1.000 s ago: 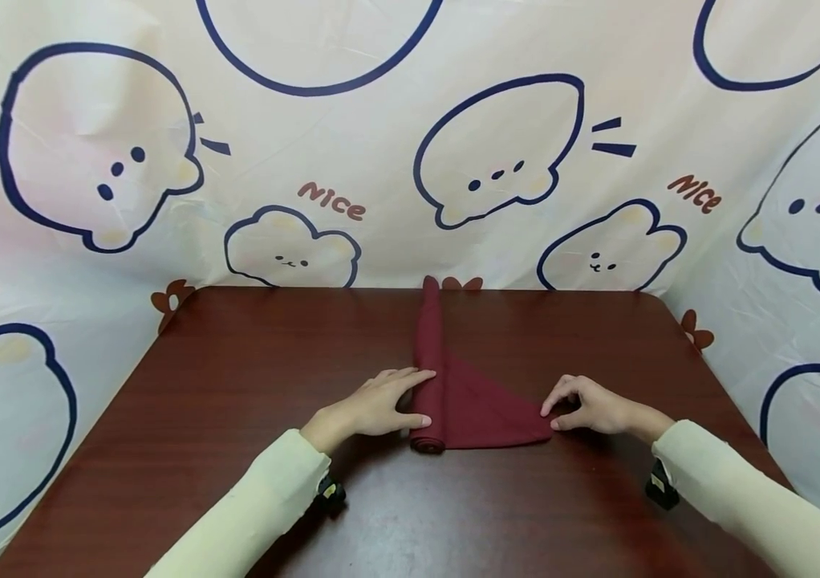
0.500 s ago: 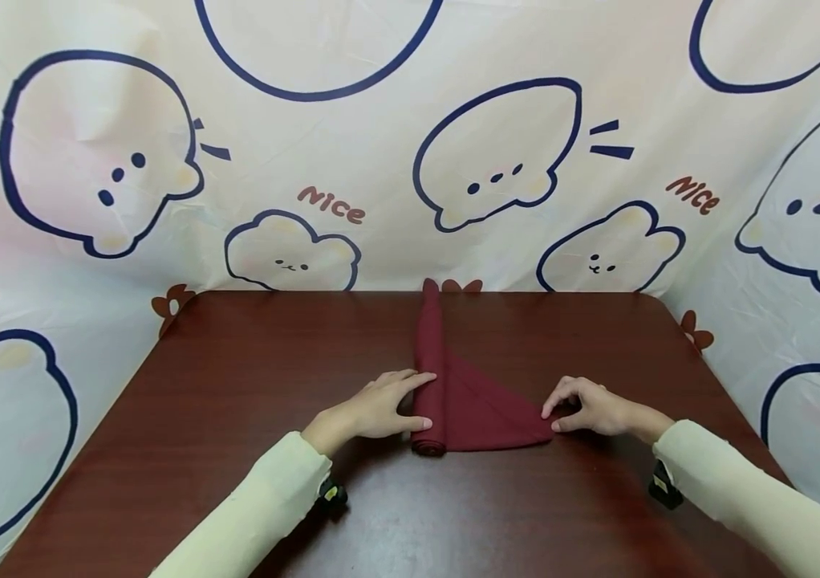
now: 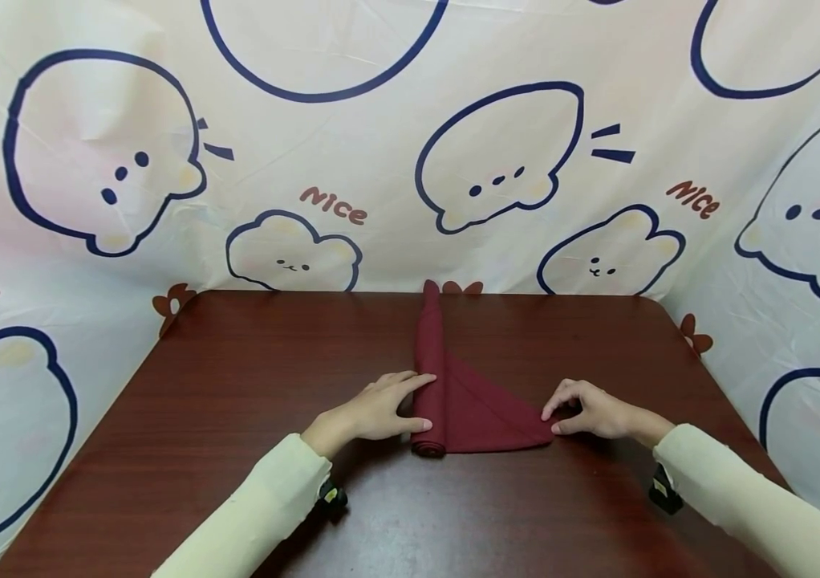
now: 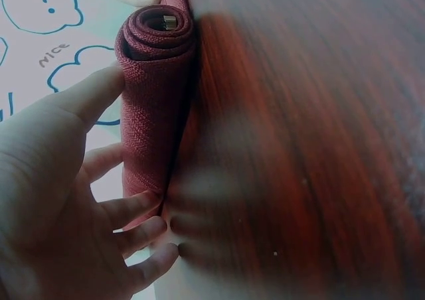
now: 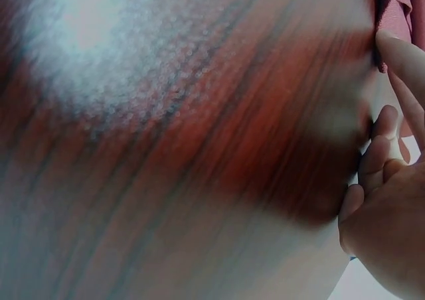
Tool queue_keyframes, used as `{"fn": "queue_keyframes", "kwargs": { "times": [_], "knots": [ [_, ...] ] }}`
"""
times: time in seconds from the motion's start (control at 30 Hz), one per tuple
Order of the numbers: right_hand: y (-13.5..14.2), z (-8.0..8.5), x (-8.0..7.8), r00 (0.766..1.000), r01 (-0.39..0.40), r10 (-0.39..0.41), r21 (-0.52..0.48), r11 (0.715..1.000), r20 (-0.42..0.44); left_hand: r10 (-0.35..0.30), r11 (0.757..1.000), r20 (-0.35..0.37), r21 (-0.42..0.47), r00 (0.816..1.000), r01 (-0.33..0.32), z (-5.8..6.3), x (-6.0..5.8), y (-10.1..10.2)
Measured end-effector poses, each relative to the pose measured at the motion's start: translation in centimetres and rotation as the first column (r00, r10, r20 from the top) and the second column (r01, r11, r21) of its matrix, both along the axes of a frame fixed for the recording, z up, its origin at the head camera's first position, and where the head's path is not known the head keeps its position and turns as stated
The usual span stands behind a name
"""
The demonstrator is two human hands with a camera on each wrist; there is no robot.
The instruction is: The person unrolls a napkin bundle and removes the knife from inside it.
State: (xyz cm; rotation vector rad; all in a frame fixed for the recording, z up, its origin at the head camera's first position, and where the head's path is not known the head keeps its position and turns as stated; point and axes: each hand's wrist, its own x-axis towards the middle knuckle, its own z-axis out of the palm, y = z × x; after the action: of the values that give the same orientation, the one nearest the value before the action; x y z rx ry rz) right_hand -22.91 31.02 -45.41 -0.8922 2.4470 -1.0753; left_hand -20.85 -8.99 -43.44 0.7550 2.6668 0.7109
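A dark red cloth (image 3: 488, 411) lies on the table, its left part wound into a long roll (image 3: 429, 345) pointing away from me. To the roll's right a loose triangular flap is spread flat. My left hand (image 3: 379, 408) rests against the roll's near half, thumb and index finger spread on it. In the left wrist view, the roll's coiled end (image 4: 157, 31) faces up and the other fingers extend along its side. At the flap's right corner my right hand (image 3: 595, 408) pinches the cloth between thumb and index finger; the right wrist view shows only the cloth's edge (image 5: 396, 14).
The brown wooden table (image 3: 294, 337) has rounded far corners. A pale sheet (image 3: 381, 152) printed with cartoon faces hangs behind it and at both sides. The roll's far tip reaches the table's back edge. Dark wrist devices (image 3: 664, 490) sit under the sleeves.
Both hands and the cloth stay in the same places. Only the head view has shifted very slightly.
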Motion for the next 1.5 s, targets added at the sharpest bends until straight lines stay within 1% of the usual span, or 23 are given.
{"fn": "queue_keyframes", "kwargs": {
  "times": [0.27,0.6,0.7,0.83,1.03,1.23,1.5],
  "knots": [
    [0.0,0.1,-0.1,1.0,-0.003,0.003,-0.001,1.0,-0.002,0.01,1.0,0.003,-0.006,1.0,-0.01,0.0,-0.2,0.1],
    [-0.1,0.2,-0.1,1.0,-0.009,0.009,0.009,1.0,0.009,0.026,1.0,0.016,0.012,1.0,-0.026,0.7,-0.5,0.5],
    [-0.2,0.2,-0.1,1.0,-0.01,0.01,0.01,1.0,0.014,0.026,0.999,0.009,0.028,1.0,-0.026,1.0,-0.6,0.5],
    [-0.2,0.2,-0.1,1.0,-0.013,0.013,0.008,1.0,-0.001,0.028,0.998,-0.003,0.061,1.0,-0.028,1.4,-0.6,0.7],
    [0.0,0.2,0.1,1.0,-0.022,0.022,-0.003,1.0,-0.007,0.006,0.997,-0.024,0.079,1.0,-0.004,1.4,-0.5,1.4],
    [0.2,0.1,0.2,1.0,-0.011,0.011,0.006,1.0,0.0,-0.016,0.999,-0.056,0.037,0.998,0.018,1.3,-0.3,2.3],
    [0.0,0.1,-0.1,1.0,-0.01,0.01,0.016,1.0,0.009,-0.023,0.998,-0.096,-0.057,0.995,0.018,0.8,-0.6,2.9]
  ]
}}
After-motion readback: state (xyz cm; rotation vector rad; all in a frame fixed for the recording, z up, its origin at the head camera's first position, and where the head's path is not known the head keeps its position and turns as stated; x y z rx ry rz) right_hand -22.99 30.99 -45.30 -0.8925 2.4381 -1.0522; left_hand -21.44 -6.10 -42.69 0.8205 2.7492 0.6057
